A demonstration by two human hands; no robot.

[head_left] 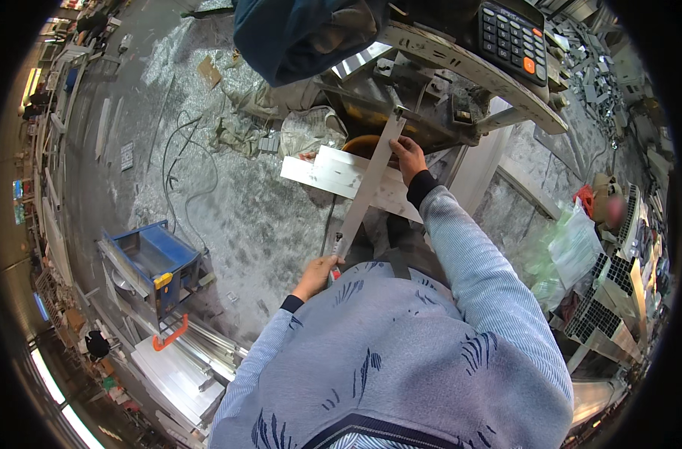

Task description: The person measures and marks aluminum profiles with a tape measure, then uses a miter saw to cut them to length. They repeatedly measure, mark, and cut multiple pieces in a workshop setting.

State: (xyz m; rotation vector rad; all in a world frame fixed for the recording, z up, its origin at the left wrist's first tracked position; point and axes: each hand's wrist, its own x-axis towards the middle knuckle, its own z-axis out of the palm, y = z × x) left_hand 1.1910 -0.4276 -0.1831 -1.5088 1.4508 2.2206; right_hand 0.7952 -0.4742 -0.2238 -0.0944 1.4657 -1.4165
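A long flat silvery strip (369,184) slants from near my body toward the workbench ahead. My right hand (409,159) grips its edge toward the far end, thumb on top. At the near end, my left hand (316,278) is closed around a small tool (336,254) with a pale body, a dark tip and a red part; its exact kind is unclear. The tool touches or nearly touches the strip's near end. Beneath the strip, flat white metal plates (322,173) lie crosswise, overlapping each other.
A wooden-edged bench (461,63) stands ahead, carrying a black calculator (514,41). Dark blue cloth (281,37) hangs beside it. On the left sits a blue metal cart (158,251); a cable (188,187) loops over the dusty floor. Plastic wrapping (569,251) and crates lie right.
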